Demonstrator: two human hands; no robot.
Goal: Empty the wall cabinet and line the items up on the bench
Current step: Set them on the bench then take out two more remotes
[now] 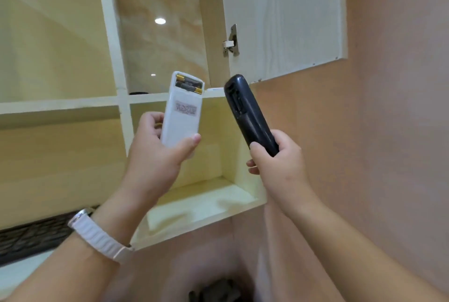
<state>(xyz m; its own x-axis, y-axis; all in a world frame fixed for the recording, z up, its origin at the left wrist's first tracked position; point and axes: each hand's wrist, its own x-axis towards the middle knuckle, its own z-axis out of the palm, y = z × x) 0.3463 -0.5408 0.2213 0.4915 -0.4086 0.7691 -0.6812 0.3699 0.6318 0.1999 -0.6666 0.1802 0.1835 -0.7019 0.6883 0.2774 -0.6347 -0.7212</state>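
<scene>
My left hand point(155, 153) grips a white remote control point(181, 117) by its lower end, back side up, with the battery cover off and two batteries showing at the top. My right hand point(277, 158) holds a black remote control point(247, 114), also back side up and tilted to the left. Both remotes are raised in front of the pale wooden wall cabinet point(194, 216). The open lower compartment behind my hands shows nothing inside. On the shelf above it, a dark flat thing point(138, 93) and a white edge point(215, 88) just peek over the shelf board.
The cabinet door point(284, 17) stands swung open at the upper right, with a metal hinge point(230, 41). A pink wall fills the right side. A dark woven surface point(31, 241) lies at the lower left, and a blurred dark object point(216, 289) sits at the bottom.
</scene>
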